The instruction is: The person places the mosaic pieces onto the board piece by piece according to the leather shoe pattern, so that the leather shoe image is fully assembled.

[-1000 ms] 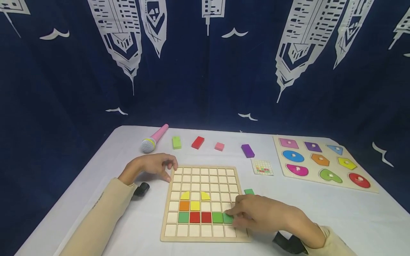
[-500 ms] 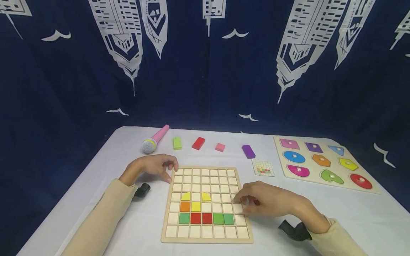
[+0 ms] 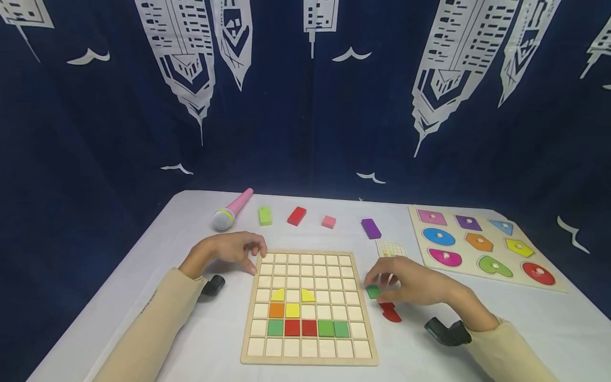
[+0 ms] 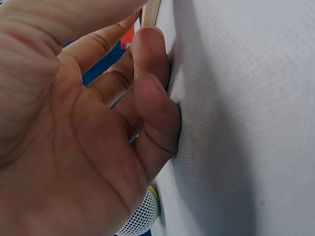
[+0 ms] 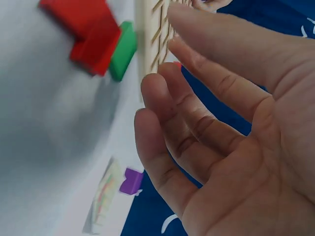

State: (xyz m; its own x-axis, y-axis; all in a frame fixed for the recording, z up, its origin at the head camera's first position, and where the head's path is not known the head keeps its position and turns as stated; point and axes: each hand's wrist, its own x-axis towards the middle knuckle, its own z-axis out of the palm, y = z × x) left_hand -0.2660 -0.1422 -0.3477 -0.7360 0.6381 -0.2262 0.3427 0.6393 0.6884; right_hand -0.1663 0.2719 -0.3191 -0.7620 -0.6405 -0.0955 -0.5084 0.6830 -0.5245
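A wooden grid board [image 3: 310, 359] lies on the table with coloured tiles in its cells: two yellow quarter-rounds, an orange square, a yellow square, and a row of green and red squares. My left hand [image 3: 231, 246] holds the board's far left corner between thumb and forefinger. Right of the board, my right hand [image 3: 415, 281] hovers with fingers loosely bent and nothing held. Beneath its fingertips lie a loose green tile [image 3: 373, 292] and red pieces [image 3: 391, 313], partly hidden by the hand. The right wrist view shows these red pieces [image 5: 93, 34] overlapping beside the green tile [image 5: 123, 51].
Along the back lie a pink toy microphone [image 3: 232, 209], a lime block [image 3: 264, 216], a red block [image 3: 296, 216], a pink block [image 3: 328, 222] and a purple block [image 3: 371, 228]. A pattern card [image 3: 391, 249] and a shape puzzle board [image 3: 482, 242] are at the right.
My right hand has left the green tile in the board's row and moved right, off the board, over the loose pieces. My left hand has stayed at the corner.
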